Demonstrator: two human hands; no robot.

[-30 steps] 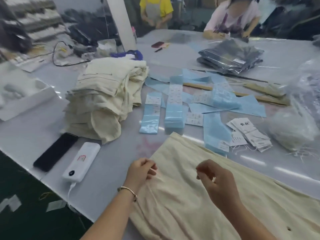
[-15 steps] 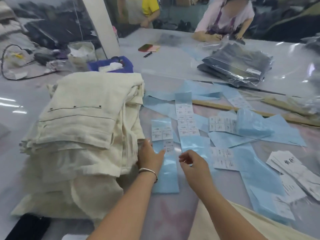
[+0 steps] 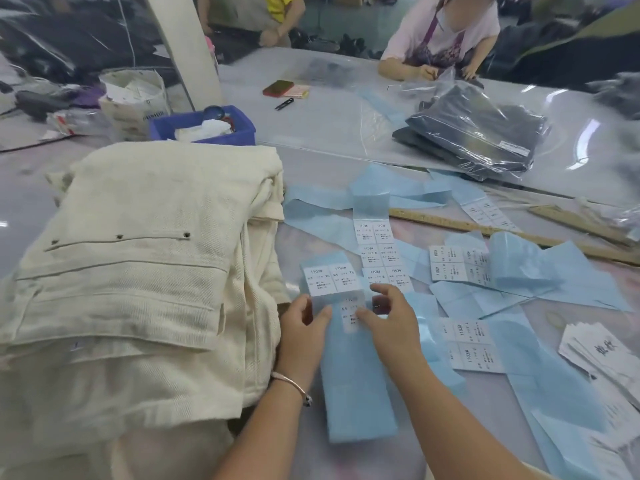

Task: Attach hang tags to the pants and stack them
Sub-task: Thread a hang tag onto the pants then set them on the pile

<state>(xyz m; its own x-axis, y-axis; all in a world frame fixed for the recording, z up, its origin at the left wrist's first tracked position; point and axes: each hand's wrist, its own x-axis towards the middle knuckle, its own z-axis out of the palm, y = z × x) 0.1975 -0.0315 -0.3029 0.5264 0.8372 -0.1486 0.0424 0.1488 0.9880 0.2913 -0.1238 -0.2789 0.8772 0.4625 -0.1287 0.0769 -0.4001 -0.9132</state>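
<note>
Far left, a blue bin [image 3: 239, 133] holds white scraps. Since a moment ago I've brought both hands onto the near blue label strip [image 3: 353, 375]: my left hand [image 3: 303, 329] pinches its edge, my right hand [image 3: 389, 318] peels a white sticker [image 3: 351, 313]. Folded cream pants [image 3: 138, 265] are stacked left on the glossy desk [image 3: 332, 133]; hang tags [image 3: 602, 355] lie right.

The print on the white label [image 3: 352, 315] between the left hand [image 3: 300, 332] and right hand [image 3: 389, 320] is too blurred to read, and their fingers cover its edges. The stack of cream pants [image 3: 138, 282] runs off the left and bottom edges. The hang tags [image 3: 602, 358] are cut by the right edge, their lettering smeared.
</note>
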